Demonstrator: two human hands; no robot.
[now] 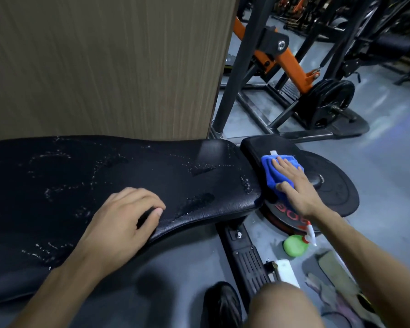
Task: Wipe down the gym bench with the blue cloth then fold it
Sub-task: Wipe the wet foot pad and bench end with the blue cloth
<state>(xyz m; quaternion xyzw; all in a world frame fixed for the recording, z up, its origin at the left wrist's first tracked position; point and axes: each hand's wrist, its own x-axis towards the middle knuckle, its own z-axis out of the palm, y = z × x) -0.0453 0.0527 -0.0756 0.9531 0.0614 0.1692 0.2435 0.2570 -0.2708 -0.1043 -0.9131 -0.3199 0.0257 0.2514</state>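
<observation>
A long black padded gym bench (104, 176) runs from the left edge to the middle, its surface wet with foamy streaks. At its right end sits a smaller black seat pad (265, 147). A bunched blue cloth (273, 172) lies on that seat pad. My right hand (294, 185) presses flat on the cloth with straight fingers. My left hand (126, 216) rests on the near edge of the long pad, fingers curled over the rim.
A green spray bottle (294, 245) lies on the floor below the seat pad, beside a black weight plate (336, 185). A wood-grain wall panel (104, 62) stands behind the bench. An orange and black weight machine (294, 67) fills the back right. My knee (279, 304) and shoe (223, 304) are below.
</observation>
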